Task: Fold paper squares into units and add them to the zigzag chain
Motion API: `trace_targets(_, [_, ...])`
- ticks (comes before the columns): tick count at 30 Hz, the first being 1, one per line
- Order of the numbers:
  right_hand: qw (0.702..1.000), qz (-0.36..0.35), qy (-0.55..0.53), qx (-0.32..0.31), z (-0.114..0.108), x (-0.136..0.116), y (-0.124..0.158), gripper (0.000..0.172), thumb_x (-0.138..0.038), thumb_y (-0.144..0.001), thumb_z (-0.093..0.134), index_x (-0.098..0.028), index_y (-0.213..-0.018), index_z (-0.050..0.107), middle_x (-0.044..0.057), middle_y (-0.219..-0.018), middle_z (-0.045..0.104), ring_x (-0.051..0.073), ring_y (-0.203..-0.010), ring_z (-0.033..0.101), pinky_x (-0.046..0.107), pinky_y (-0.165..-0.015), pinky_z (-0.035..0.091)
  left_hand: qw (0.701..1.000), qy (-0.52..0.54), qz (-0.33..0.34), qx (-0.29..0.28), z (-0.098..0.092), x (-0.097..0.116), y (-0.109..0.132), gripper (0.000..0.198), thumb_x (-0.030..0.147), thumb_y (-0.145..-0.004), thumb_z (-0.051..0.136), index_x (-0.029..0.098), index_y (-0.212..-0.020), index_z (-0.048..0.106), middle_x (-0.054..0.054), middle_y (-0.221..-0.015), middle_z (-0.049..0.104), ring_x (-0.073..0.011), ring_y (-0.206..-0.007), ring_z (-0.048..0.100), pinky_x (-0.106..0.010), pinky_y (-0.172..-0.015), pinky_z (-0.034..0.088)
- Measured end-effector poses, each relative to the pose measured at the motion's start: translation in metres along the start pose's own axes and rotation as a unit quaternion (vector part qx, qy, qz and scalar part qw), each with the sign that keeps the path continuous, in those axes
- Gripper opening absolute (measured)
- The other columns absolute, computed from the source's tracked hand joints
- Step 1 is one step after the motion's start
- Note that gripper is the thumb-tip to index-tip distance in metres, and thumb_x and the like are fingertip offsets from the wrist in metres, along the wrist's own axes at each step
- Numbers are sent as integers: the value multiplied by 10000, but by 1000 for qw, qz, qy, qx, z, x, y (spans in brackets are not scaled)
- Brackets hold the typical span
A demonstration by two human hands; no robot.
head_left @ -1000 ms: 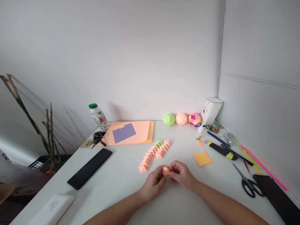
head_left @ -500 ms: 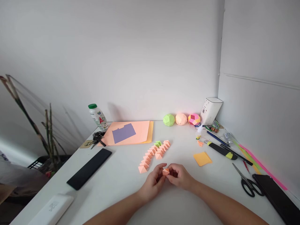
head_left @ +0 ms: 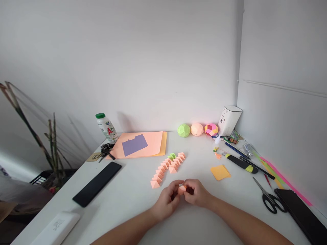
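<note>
- Both hands are together at the near centre of the table, and their fingertips meet on one small peach paper piece.
- Left hand: I see the thumb on top and the fingers curled under, pinched on the left end of the piece.
- Right hand: knuckles toward the camera, fingertips clamped on the right end of the same piece.
- I cannot tell whether the piece rests on the table or sits just above it; the fingers hide its underside.
- Key relation: the piece lies directly between the two hands, at the fingertips, so neither hand is nearer. Its longer side seems to run left to right, from one hand to the other. It is too small for me to be sure.
- Row of folded peach units: it lies beyond the hands and runs diagonally away toward the far right, with a green unit near its far end. Its near end is just beyond the left hand's fingertips, not touching them.
- Orange square: flat on the table, out past the right hand and apart from it.
- Further right I note scissors and a black-and-yellow knife, well apart from the hands.
- Far edge of the table: three paper balls and peach sheets.
</note>
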State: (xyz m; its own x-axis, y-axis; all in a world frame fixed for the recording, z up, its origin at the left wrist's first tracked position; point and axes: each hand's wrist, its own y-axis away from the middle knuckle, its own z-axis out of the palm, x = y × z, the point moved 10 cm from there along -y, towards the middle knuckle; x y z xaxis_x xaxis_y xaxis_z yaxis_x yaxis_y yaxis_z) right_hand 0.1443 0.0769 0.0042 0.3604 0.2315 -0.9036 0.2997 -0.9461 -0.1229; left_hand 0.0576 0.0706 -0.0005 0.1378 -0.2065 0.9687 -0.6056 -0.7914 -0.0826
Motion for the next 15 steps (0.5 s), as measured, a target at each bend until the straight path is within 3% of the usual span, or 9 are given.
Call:
trace_targets(9, [999, -19, 25, -8, 4, -1, 2, 87, -90, -626, 504, -176, -616, 491, -40, -578, 425, 102, -534, 400, 216, -487, 319, 1000, -2, 10, -17, 4, 1, 0, 317, 249, -853, 431, 198, -1166, 441, 27, -673, 454, -109, -583, 363, -238, -564, 318])
trace_targets(15, [1000, -4, -14, 1, 0, -1, 1, 111, -79, -609, 485, -178, -587, 440, -56, -548, 355, 89, -508, 337, 208, -460, 267, 999, 47, -25, 5, -2, 0, -1, 309, 227, -804, 468, 188, -1110, 473, 53, -624, 328, -106, -575, 313, -232, -549, 280])
